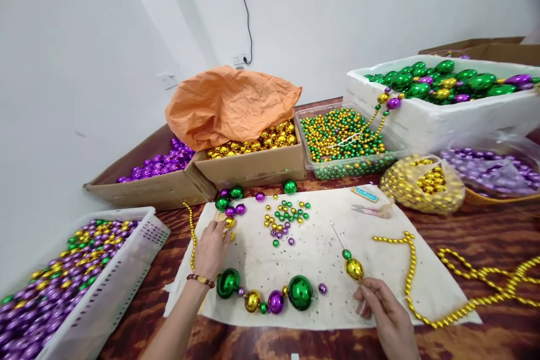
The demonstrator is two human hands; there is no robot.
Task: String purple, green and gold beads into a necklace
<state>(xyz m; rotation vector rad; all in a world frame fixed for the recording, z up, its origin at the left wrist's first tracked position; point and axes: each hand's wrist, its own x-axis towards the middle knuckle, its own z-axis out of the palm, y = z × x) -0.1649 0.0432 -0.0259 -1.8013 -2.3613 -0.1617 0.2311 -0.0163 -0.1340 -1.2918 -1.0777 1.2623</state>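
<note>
My right hand [386,312] is closed, pinching just below a large gold ball [354,269]. A thin needle [337,235] passes up through that ball and a small green bead [346,254]. At the left of the white cloth, my left hand [212,247] has its bent fingers on a gold bead [229,223], partly hidden by them. Purple beads [240,209] and green balls [221,203] lie just beyond it. Between my hands runs a row of mixed beads, with a big green ball [301,293] at its right end and a loose purple bead [323,288] beside it.
The white cloth [324,315] bears small loose beads [291,215], scissors [366,210] and a gold bead chain [411,270]. Around it stand a basket [126,287], cardboard boxes [253,166], a clear tub [314,166], a foam box [455,115] and a bag of gold beads [396,185].
</note>
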